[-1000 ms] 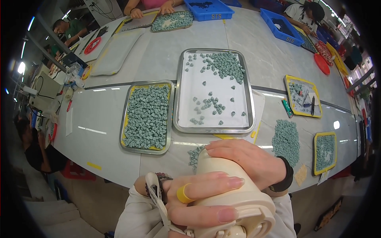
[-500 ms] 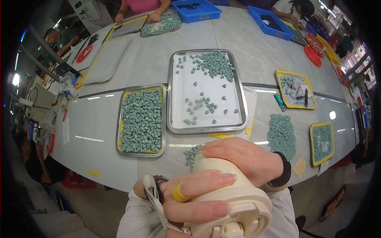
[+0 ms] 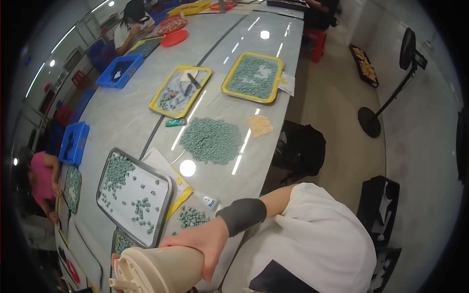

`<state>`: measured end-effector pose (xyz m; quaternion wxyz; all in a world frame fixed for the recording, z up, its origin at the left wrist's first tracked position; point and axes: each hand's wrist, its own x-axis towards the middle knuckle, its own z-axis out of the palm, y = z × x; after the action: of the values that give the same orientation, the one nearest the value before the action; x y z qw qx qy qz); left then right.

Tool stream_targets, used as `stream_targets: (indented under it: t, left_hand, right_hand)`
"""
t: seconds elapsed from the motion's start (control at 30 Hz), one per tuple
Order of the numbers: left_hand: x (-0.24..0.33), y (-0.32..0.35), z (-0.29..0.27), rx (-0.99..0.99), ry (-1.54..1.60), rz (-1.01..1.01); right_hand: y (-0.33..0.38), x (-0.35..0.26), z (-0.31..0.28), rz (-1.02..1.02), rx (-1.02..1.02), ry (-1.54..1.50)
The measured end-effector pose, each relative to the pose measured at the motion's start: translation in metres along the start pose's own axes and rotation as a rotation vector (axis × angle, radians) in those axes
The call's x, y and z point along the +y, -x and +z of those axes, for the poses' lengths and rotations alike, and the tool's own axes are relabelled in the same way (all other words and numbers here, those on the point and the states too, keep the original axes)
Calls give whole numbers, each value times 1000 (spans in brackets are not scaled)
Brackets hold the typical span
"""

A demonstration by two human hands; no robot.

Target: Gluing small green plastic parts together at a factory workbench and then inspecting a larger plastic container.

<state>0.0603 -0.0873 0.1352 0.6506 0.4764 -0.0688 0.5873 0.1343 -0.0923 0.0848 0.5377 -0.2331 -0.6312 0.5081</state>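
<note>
A cream tumbler [image 3: 173,266] with a lid lies tilted at the bottom, its lid end toward the lower left. My right hand [image 3: 202,241] is wrapped round its body, with a dark band on the wrist. Of my left hand [image 3: 115,260], only fingertips show at the lid's far side; the rest is hidden behind the tumbler. Just beyond my right hand lie a small heap of green stones [image 3: 191,218] and a small white bottle [image 3: 210,201]. A metal tray [image 3: 155,183] lined with white holds scattered green stones to the left.
A wide pile of green stones [image 3: 212,140] covers mid-table, beside a cracker-like piece [image 3: 260,126]. Yellow-rimmed trays [image 3: 225,88] stand farther off. Beyond the table's right edge are a black bag [image 3: 308,151] and a standing fan [image 3: 370,122]. Other people sit along the left side.
My view has swung to the right, so the table appears turned. The tumbler has shifted to the lower left of the view, and my left hand is now mostly hidden.
</note>
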Motion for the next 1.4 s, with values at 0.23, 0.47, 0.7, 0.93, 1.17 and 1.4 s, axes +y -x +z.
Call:
stream_targets:
  t: [0.23,0.47,0.7,0.93,1.17,1.4]
  left_hand:
    - [40,5,-51,27,81,-329]
    - [59,12,-74,87,137,-581]
    - [126,27,-20,-293,-329,-542]
    - [139,33,-46,-351,-646,-433]
    - [138,36,-87,72,-168,-683]
    - [126,16,-99,79,-157,-726]
  right_hand:
    - [56,-20,39,-55,340,276]
    - [101,-51,68,-4,464,509]
    - [122,-79,85,81,358,523]
    - [108,-76,73,29,235,491]
    - [83,-75,54,159,130,577]
    - [65,-64,33,137,119,589]
